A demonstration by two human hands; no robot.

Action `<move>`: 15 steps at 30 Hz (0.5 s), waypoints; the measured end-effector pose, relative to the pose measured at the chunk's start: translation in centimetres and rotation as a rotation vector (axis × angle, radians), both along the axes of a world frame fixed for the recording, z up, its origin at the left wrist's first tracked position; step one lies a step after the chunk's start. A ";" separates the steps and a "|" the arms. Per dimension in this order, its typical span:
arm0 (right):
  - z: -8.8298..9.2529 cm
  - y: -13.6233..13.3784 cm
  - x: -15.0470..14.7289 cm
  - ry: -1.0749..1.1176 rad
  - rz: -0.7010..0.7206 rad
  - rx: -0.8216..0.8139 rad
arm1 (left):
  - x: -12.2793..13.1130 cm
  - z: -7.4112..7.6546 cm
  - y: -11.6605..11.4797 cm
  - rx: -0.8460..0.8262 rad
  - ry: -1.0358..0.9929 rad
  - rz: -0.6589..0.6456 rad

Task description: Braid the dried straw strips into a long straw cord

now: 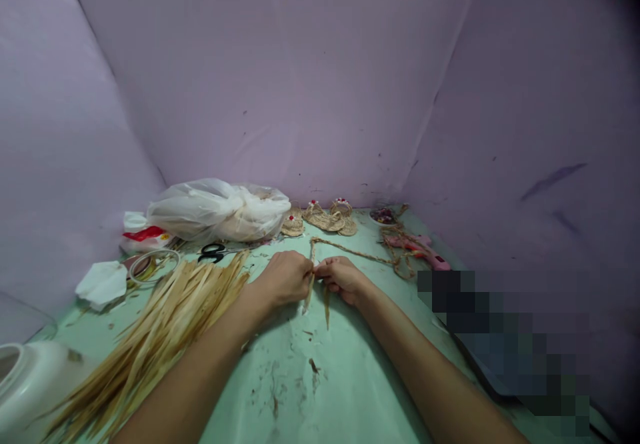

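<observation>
Both hands meet near the middle of the green table point(295, 364). My left hand point(289, 276) is closed on the near end of a twisted straw cord, with a loose strip hanging below its fingers. My right hand point(344, 280) pinches the same cord end from the other side, and another pale strip point(327, 307) dangles under it. From the fingers the cord point(350, 251) runs up, bends, and trails right to a tangled heap of cord point(403, 251). Left of my left hand lies a large bundle of dry straw strips point(165, 324).
At the back are a white plastic bag point(215, 211), small woven pieces with red beads point(325, 219) and a bowl point(384, 217). Black scissors point(212, 253) and tape rolls point(155, 266) lie left, a pink glue gun point(430, 254) right, a white jar point(40, 384) front left.
</observation>
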State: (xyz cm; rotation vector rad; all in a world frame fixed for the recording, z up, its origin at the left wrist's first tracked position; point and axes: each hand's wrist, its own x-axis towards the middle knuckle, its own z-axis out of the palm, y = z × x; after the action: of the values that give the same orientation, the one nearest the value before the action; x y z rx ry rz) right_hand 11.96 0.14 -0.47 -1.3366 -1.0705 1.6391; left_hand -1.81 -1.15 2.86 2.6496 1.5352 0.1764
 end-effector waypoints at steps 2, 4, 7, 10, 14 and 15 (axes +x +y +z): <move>0.0 0.0 0.0 -0.010 -0.007 0.009 | -0.1 -0.2 0.1 -0.030 -0.052 0.002; -0.1 0.0 0.0 -0.023 0.000 0.024 | -0.1 -0.7 0.6 -0.077 -0.145 0.041; -0.3 0.1 0.0 -0.040 0.011 0.040 | 0.1 -1.6 1.4 -0.174 -0.341 0.169; -0.5 0.1 0.0 -0.053 0.008 0.043 | 0.1 -2.2 1.9 -0.362 -0.548 0.315; -0.6 0.1 0.0 -0.037 0.017 0.054 | -0.1 -2.4 2.1 -0.664 -0.736 0.456; -0.6 0.1 0.0 -0.022 0.026 0.057 | -0.1 -2.4 2.1 -0.704 -0.751 0.469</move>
State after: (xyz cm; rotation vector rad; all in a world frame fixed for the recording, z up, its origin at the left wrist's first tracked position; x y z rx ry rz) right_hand 11.92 0.22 -1.10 -1.3119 -1.1439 1.6039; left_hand -1.93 0.96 0.49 1.4238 1.5101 0.4793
